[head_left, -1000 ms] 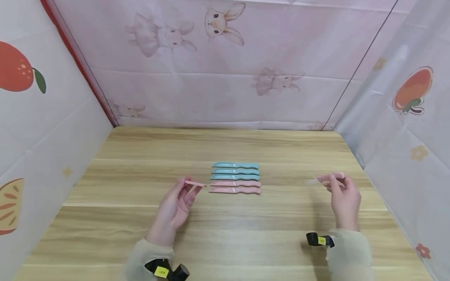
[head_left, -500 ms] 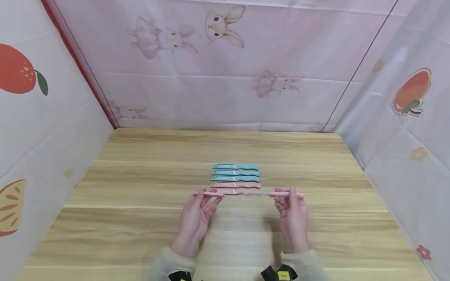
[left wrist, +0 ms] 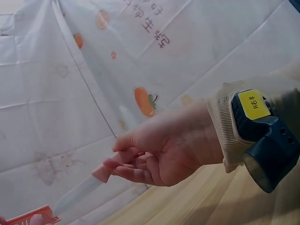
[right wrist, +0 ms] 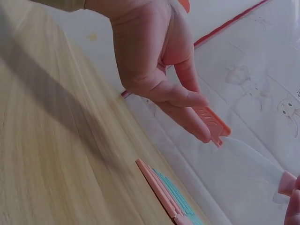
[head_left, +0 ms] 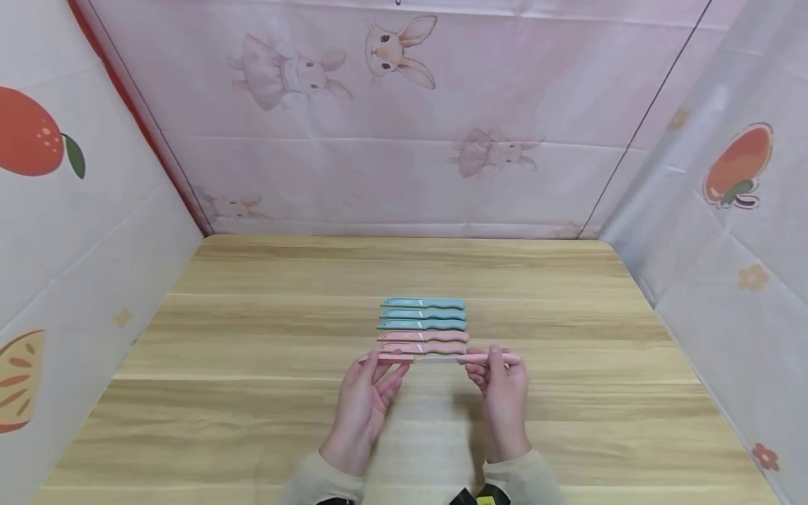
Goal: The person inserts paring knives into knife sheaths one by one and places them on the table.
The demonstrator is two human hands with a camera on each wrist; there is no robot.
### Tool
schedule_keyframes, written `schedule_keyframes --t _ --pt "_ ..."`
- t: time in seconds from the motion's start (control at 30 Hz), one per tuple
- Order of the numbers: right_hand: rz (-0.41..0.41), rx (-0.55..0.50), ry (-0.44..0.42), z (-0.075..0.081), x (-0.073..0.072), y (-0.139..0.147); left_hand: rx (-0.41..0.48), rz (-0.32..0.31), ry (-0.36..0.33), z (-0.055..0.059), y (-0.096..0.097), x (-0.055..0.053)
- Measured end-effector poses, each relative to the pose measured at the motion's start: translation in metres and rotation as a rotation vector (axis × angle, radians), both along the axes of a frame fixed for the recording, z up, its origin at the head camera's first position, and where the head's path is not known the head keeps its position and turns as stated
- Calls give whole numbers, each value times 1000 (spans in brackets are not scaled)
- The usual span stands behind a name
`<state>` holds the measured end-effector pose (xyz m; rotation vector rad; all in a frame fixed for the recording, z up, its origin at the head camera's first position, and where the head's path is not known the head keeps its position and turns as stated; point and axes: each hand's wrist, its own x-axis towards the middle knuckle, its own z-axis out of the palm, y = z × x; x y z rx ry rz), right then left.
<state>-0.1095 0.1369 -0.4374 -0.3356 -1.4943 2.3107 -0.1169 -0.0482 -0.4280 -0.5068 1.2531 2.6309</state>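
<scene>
My left hand (head_left: 356, 414) pinches a pink knife sheath (head_left: 402, 359) between thumb and fingers. Opposite it, my right hand (head_left: 506, 407) grips the pink handle of a paring knife (left wrist: 102, 172), whose pale blade (right wrist: 251, 157) points left. The blade tip meets the sheath's mouth in both wrist views; how far it is inside, I cannot tell. Most of the blade is bare. Both parts are held above the table, just in front of a row of sheathed knives: two pink ones (head_left: 423, 348) nearest and three teal ones (head_left: 423, 315) behind.
A wood-grain table (head_left: 252, 294) lies beneath the hands. Printed cloth walls enclose it, with a pink rabbit-patterned cloth (head_left: 379, 175) at the back. A camera (left wrist: 265, 145) is strapped to the right wrist.
The hands have come together from far apart. The right hand brought the knife leftward, the left hand brought the sheath rightward, and the blade tip now meets the sheath. The row stays put.
</scene>
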Motion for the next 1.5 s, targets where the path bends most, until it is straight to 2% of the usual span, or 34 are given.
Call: schedule_keyframes --t 0.2,0.57,0.87,1.03,1.5 --pt "-40 3 -57 3 0 -1 -19 -18 -5 1 -1 0" --pt "-21 -3 -122 6 1 -4 -112 -54 35 -1 -2 -2" --pt "-24 33 -166 1 -5 -4 -111 -61 42 1 -3 -1" --pt "-39 32 -160 -3 -8 -6 -112 -56 38 2 -3 -2" --pt "-9 16 -142 -8 -11 -9 -103 -55 31 -3 -2 -6"
